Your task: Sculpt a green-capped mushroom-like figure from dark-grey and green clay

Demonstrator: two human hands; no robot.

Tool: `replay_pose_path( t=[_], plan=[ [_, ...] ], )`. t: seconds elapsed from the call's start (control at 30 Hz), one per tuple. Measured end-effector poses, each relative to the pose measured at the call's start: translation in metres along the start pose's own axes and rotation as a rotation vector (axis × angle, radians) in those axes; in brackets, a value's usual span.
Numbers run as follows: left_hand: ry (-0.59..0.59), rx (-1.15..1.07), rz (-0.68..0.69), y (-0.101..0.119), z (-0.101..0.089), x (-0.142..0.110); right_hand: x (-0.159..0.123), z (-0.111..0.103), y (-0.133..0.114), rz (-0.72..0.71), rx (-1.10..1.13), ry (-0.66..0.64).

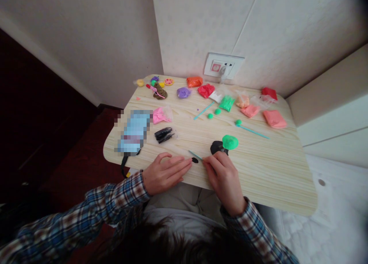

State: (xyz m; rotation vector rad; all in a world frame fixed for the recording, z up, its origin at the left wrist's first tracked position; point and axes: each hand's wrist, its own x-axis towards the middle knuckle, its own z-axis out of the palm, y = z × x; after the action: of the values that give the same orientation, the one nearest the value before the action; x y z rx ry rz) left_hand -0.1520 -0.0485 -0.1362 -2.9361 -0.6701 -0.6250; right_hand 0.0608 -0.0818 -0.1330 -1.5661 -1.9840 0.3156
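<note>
My left hand [166, 172] lies over the table's near edge with fingers stretched out, its fingertips at a small flattened oval of black clay [194, 160]. Between thumb and fingers, my right hand [224, 176] pinches a thin blue modelling stick [195, 154], whose tip points left just above the oval. Beyond the right hand sits a larger lump of black clay [216, 147], with a rounded green clay piece [230, 142] against it. The right knuckles partly hide the black lump.
A phone [134, 132] with a cable lies on the left of the table [258, 168]. Black clay in a wrapper [163, 135], a pink packet [161, 115] and a green packet [227, 102] lie farther back. Two more blue sticks [253, 132] [204, 110] and small green balls [217, 111] are mid-table.
</note>
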Motion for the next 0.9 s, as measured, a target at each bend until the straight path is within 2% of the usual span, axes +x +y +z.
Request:
replay_pose_path(
  t=[0.2,0.43,0.67,0.8,0.9],
  plan=[
    [-0.056,-0.032,0.074,0.001,0.004,0.001,0.003,-0.001,0.001,-0.055,-0.037,-0.058],
    [-0.057,-0.046,0.208,-0.002,0.003,0.007,0.006,0.0,0.004,-0.079,-0.048,-0.053],
    [-0.019,-0.06,0.231,-0.004,0.01,0.006,0.007,0.0,0.002,-0.068,-0.039,-0.07],
    [-0.008,-0.094,0.247,-0.007,0.012,0.004,0.006,0.001,0.001,-0.062,-0.025,-0.038],
    [0.058,-0.212,0.163,-0.006,0.009,0.006,-0.004,-0.002,-0.001,-0.045,0.013,0.008]
  ],
)
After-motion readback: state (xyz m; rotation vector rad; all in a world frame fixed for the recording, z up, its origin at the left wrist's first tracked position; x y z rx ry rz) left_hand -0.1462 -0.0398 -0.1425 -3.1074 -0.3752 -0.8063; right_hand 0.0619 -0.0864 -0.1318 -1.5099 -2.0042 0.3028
